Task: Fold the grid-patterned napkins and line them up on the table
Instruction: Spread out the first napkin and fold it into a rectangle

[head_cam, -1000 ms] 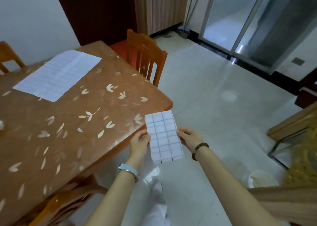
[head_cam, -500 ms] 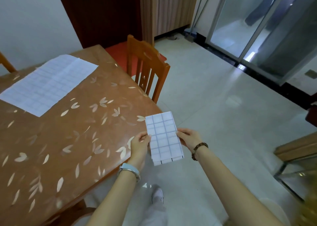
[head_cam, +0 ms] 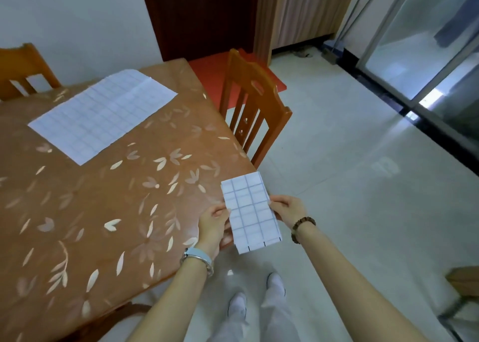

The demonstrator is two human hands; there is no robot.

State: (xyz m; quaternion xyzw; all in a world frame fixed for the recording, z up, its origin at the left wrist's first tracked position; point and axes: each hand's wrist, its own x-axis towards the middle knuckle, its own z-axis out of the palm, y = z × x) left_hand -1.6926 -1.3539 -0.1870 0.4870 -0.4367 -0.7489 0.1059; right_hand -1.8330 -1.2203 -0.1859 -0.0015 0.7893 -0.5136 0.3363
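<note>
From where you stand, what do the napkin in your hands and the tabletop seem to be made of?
The folded napkin looks like thin paper or stiff cloth: matte white, held flat with crisp edges between the left hand and right hand. The table seems covered by a brown sheet, probably plastic, printed with pale leaves; its sheen suggests that.

Table (head_cam: 77,199) cropped at 9 o'clock; far chair (head_cam: 26,64) cropped at 10 o'clock. Folded napkin (head_cam: 248,212) hides fingers of left hand (head_cam: 212,225) and right hand (head_cam: 287,209). Wooden furniture (head_cam: 464,279), 4 o'clock, cropped, unidentifiable.
</note>
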